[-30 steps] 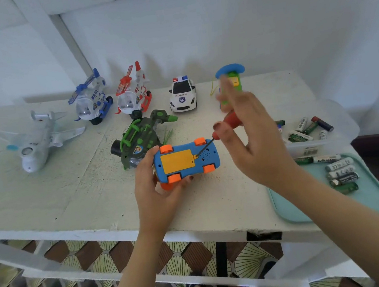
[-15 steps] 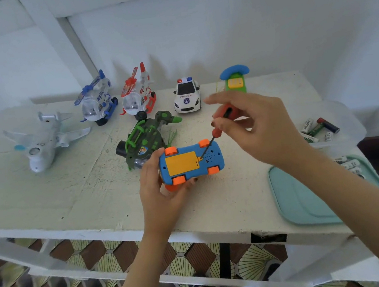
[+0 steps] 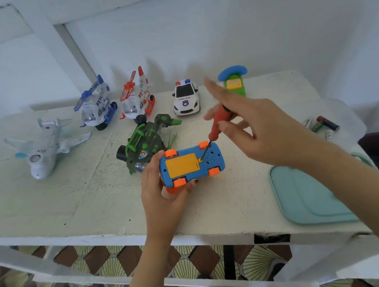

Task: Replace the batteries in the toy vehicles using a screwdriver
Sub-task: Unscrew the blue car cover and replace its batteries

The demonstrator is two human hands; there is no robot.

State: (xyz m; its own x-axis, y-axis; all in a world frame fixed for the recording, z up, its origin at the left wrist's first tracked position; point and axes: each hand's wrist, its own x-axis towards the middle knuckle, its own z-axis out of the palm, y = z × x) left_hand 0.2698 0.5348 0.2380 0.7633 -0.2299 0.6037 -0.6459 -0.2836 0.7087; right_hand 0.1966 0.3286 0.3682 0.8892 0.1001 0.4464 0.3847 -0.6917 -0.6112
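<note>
Fingers (image 3: 217, 92) of right hand (image 3: 268, 134): thumb and a couple of fingers pinch the red screwdriver (image 3: 218, 121) handle lightly, index stretched clear. Left hand (image 3: 159, 197) fingers curl round the blue toy car (image 3: 191, 165), held belly-up over the surface (image 3: 68, 198). The tip sits at the screw of the yellow battery cover (image 3: 181, 166).

Risk: so loose a pinch may let the tip slip out and chew the screw head. A freed screw could roll off the near edge.

Legible: "POLICE" on the white police car (image 3: 185, 99). Labels on the batteries (image 3: 323, 123) are too small to read.
</note>
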